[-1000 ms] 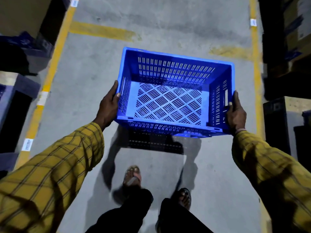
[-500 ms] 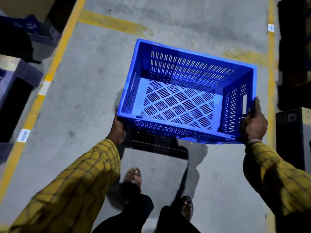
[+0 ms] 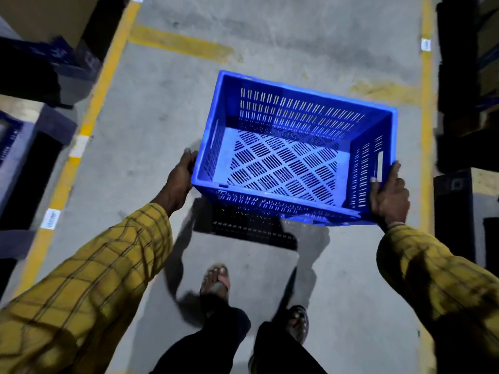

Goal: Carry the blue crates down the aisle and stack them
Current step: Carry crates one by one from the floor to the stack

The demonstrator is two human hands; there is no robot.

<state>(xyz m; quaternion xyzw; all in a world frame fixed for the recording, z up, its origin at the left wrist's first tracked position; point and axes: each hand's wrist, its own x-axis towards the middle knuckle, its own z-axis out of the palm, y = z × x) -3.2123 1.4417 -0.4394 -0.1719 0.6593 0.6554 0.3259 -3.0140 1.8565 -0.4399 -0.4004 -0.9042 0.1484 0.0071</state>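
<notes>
Two hands carry an empty blue crate [image 3: 291, 155] between them: left hand [image 3: 180, 182] clamped on its side, right hand [image 3: 388, 197] gripping the other. Feet have stepped on, aisle markings shifted; stacking remains ahead.

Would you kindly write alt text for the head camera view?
A person carries an empty blue crate in both hands, left hand and right hand gripping opposite ends, walking down a concrete aisle edged with yellow lines.
</notes>
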